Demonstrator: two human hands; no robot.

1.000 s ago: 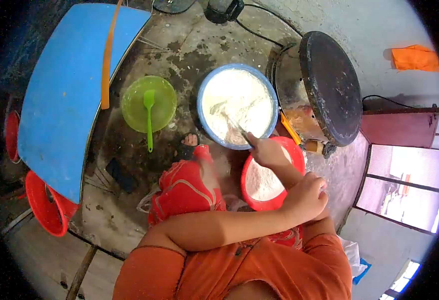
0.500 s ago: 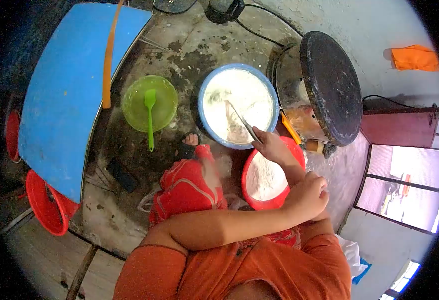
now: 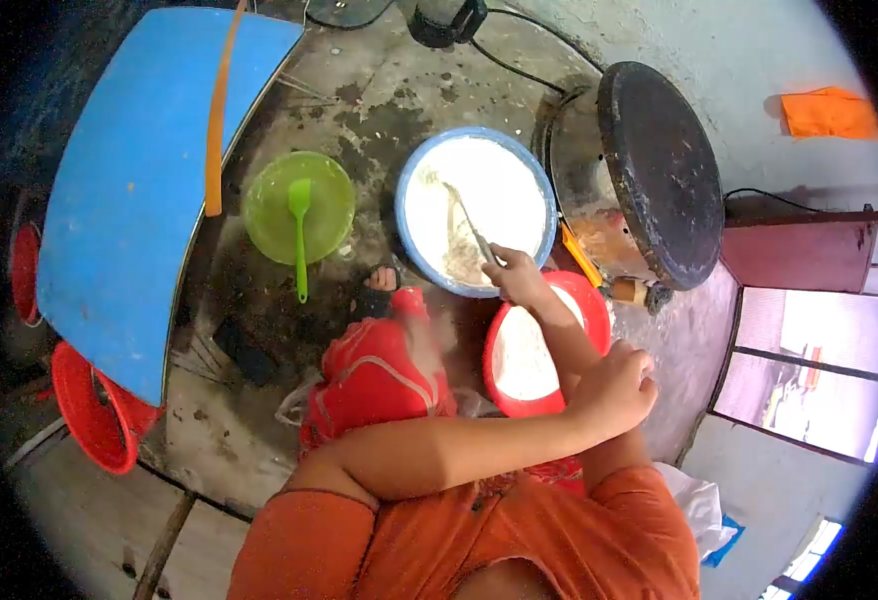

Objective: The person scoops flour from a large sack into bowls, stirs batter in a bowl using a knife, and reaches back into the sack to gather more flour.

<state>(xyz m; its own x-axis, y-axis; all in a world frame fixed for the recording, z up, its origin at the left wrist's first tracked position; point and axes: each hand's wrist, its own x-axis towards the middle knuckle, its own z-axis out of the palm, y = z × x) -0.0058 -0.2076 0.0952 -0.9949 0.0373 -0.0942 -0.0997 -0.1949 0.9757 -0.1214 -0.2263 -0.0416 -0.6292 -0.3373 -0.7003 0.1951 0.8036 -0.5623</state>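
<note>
My right hand (image 3: 517, 277) is closed round the handle of a long metal utensil (image 3: 471, 226). The utensil slants into a blue-rimmed basin (image 3: 406, 235) of white, creamy mixture (image 3: 499, 190); what form its far end has, I cannot tell. Across my right forearm lies my left arm, and my left hand (image 3: 621, 392) is curled into a loose fist with nothing visible in it. Below the blue basin stands a red basin (image 3: 597, 312) with white powdery stuff (image 3: 524, 355), partly covered by my right forearm.
Left of the blue basin is a green bowl (image 3: 264, 235) with a green spatula (image 3: 301, 225) across it. A large drum with a dark round lid (image 3: 664, 175) stands at right. A blue board (image 3: 139, 190) and a red bucket (image 3: 84, 420) are at far left.
My right hand has shifted slightly up and left, taking the utensil farther toward the basin's left side. My left hand has stayed nearly in place.
</note>
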